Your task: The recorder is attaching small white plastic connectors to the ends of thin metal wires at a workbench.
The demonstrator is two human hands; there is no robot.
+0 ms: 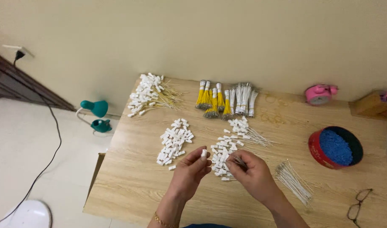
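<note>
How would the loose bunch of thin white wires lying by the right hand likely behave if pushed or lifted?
The loose white wires look thin and unbundled, so a push would probably scatter them. Lifted by one end, they would likely flex a little. They seem very light, fanned flat on the wooden table beside the right hand.

Both forearms reached up from the lower edge. The left hand [189,171] pinched thumb against fingertips, grip closed (palm turned inward). The right hand [252,173] curled, fingers [237,162] pinched together.
</note>
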